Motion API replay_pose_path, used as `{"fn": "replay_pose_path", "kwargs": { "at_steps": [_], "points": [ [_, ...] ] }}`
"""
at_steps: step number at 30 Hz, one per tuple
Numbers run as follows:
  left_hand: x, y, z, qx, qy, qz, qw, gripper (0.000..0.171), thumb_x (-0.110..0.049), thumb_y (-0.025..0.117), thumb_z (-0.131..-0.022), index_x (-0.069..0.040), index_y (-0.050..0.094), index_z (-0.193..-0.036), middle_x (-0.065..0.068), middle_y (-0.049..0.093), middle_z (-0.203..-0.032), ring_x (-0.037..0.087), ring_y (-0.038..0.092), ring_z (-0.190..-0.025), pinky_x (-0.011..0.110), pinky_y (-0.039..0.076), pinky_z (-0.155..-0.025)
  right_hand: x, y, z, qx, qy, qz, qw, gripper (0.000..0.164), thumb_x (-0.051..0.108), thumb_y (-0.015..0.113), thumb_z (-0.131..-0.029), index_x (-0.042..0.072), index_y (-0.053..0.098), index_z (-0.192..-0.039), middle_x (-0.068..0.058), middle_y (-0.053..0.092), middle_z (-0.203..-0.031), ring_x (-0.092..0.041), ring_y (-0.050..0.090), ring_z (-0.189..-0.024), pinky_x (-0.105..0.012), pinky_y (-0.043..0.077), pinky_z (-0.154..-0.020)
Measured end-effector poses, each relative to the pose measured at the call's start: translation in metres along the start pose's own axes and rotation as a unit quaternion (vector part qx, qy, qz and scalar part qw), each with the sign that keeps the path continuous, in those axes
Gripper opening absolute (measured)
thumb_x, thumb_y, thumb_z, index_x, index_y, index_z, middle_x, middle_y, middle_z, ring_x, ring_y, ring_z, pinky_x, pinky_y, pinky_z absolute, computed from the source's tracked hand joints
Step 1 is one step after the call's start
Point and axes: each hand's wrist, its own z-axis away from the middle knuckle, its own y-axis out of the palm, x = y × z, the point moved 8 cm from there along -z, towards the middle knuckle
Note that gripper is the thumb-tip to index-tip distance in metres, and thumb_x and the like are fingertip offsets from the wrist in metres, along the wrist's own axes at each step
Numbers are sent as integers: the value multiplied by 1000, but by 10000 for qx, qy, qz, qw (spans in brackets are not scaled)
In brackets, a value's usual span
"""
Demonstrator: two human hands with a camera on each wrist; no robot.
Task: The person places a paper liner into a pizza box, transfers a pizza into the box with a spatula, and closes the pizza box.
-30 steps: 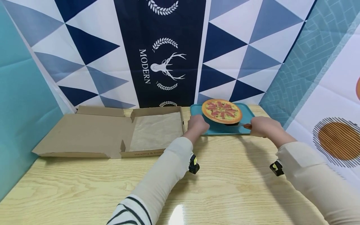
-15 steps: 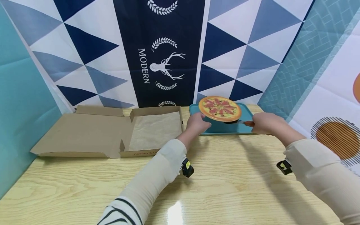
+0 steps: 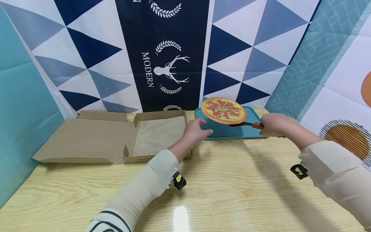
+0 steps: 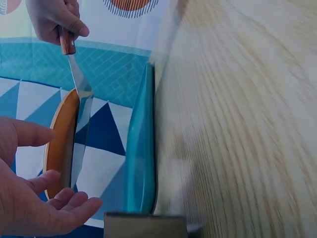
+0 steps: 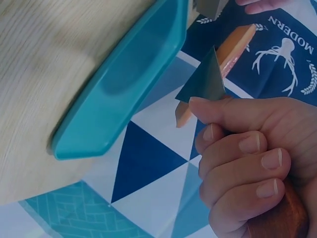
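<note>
A round pizza (image 3: 223, 111) with a raised orange crust sits on the blade of a pizza server (image 5: 204, 79), held up over the teal tray (image 3: 226, 132) and tilted a little. My right hand (image 3: 275, 125) grips the server's wooden handle (image 5: 280, 218), fingers curled round it and thumb along the top. Just left of the pizza, my left hand (image 3: 195, 131) has its fingers spread and holds nothing. In the left wrist view its fingertips overlap the pizza's crust (image 4: 63, 129). Most of the blade is hidden under the pizza in the head view.
Left of the tray lies an opened cardboard pizza box (image 3: 157, 113), its lid (image 3: 87, 138) folded out to the left. A sheet of brown paper (image 3: 162, 133) lines its base. Patterned cloth (image 3: 174, 48) hangs behind the wooden table (image 3: 226, 187).
The pizza, on the server, has risen and shifted slightly left. My left hand has drawn back leftward from the pizza's edge and its fingers have spread. My right hand keeps its grip.
</note>
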Motion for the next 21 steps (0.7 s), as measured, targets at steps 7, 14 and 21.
{"fn": "replay_pose_path", "kwargs": {
  "at_steps": [7,14,21],
  "points": [
    [9,-15,11,38,317,-285,9991,46,-32,65,-80,-14,52,-120,1,49,-121,17,46,-107,32,43,-86,8,-4,1,16,-71,86,9999,33,9,53,-79,18,30,-57,2,30,-51,-12,36,-41,-24,29,-39],
    [18,-33,25,-62,413,-472,9980,48,-32,64,-80,-15,51,-122,3,46,-119,18,45,-104,32,43,-84,17,-6,-1,-34,-155,151,9998,33,10,53,-80,18,32,-57,1,33,-51,-13,39,-42,-25,31,-39],
    [26,-46,36,-85,618,-658,9959,48,-32,64,-79,-13,51,-122,4,47,-117,18,46,-105,33,43,-84,28,-5,-4,-111,-288,305,9991,34,9,52,-80,19,29,-58,2,27,-53,-13,35,-45,-26,28,-41]
  ]
}}
